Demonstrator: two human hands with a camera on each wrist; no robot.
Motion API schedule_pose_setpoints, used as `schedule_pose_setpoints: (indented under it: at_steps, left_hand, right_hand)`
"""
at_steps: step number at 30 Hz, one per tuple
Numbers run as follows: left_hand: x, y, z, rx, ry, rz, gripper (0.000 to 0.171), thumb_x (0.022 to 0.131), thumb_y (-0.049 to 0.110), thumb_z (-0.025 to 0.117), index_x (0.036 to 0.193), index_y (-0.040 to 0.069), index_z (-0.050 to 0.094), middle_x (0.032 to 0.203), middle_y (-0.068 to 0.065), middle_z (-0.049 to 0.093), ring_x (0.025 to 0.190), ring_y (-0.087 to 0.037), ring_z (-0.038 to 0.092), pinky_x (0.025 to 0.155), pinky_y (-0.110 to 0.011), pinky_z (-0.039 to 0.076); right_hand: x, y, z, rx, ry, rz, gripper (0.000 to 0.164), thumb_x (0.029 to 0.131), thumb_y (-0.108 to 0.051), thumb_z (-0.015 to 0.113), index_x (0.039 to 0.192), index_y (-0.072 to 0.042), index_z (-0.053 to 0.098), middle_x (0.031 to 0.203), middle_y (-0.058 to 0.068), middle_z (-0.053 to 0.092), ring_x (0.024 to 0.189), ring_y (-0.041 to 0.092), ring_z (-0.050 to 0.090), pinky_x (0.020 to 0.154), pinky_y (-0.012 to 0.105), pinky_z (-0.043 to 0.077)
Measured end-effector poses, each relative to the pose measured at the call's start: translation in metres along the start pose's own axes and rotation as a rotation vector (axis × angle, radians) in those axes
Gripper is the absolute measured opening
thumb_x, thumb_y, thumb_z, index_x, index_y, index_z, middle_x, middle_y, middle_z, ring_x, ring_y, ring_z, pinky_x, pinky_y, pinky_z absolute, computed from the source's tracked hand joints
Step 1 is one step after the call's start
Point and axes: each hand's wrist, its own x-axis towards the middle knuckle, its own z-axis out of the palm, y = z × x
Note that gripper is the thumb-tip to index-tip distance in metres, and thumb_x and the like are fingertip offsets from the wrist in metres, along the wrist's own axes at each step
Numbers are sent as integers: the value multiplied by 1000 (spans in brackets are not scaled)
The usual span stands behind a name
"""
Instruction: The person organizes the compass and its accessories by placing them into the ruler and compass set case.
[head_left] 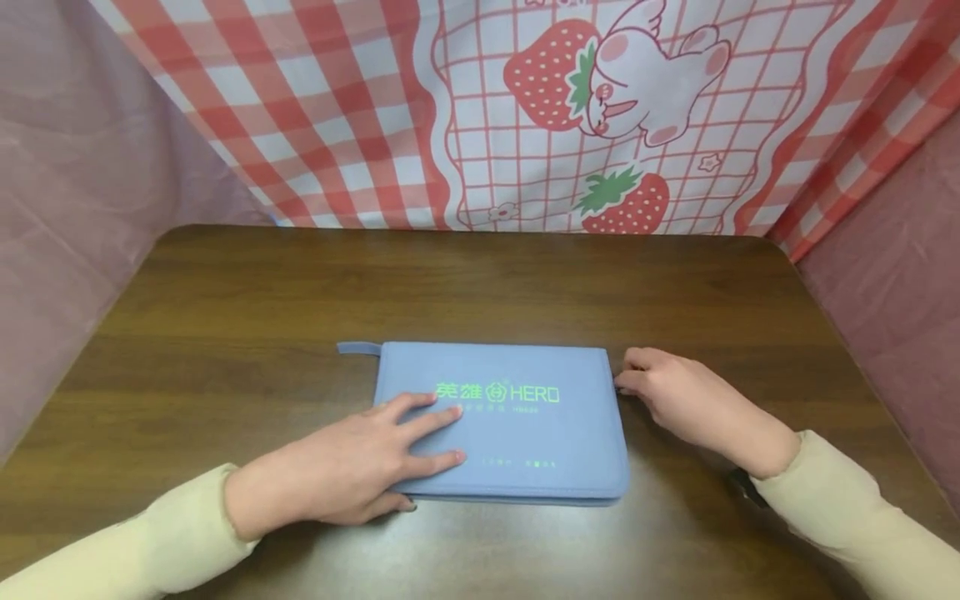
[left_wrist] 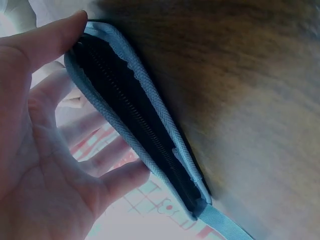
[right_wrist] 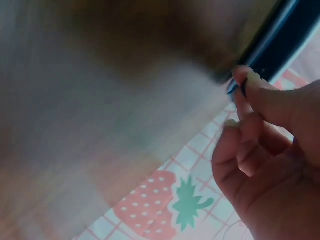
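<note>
A light blue zippered case (head_left: 495,433) lies on the table, with green "HERO" lettering on its cover. Spread, fairly straight fingers of my left hand (head_left: 337,462) rest on the cover's left part, while the thumb sits at the near edge. In the left wrist view, the case's narrow side shows dark zipper teeth (left_wrist: 135,112) between blue piped edges, and a fabric tab (left_wrist: 225,225) sticks out at one corner. At the right side of the case, my right hand (head_left: 686,404) has curled fingers; its thumb and index finger pinch a small dark zipper pull (right_wrist: 244,87).
The brown wooden table (head_left: 300,283) has rounded far corners. Behind it hangs a red-and-white checked cloth (head_left: 337,108) with strawberry prints. Pink fabric (head_left: 67,167) flanks the table on both sides.
</note>
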Motion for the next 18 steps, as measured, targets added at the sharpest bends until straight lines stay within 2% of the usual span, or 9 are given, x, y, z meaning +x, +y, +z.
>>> schedule_pose_setpoints:
  at_steps: [5,14,18]
  left_hand:
    - [2,0,-1,6,-4,-3,71,89,49,71,152,29,44,161,-12,26,140,-40,30,94,-47,51]
    - [2,1,-3,-12,-1,-13,72,88,56,68,151,30,45,161,-11,27,139,-39,31,84,-47,55]
    - [2,0,-3,-9,-5,-14,72,88,56,68,151,30,45,161,-11,27,139,-38,31,82,-47,55]
  right_hand:
    - [-10,-17,-4,23,2,-32,16,77,6,81,80,-7,72,72,-5,46,61,6,42,54,26,48]
    - [-39,-41,-10,211,-35,-109,24,75,-1,83,71,-19,69,73,-17,49,64,-4,46,53,22,46]
    - [-50,-56,-10,202,-30,-101,27,72,-3,85,67,-21,66,69,-18,48,61,-5,43,49,21,42]
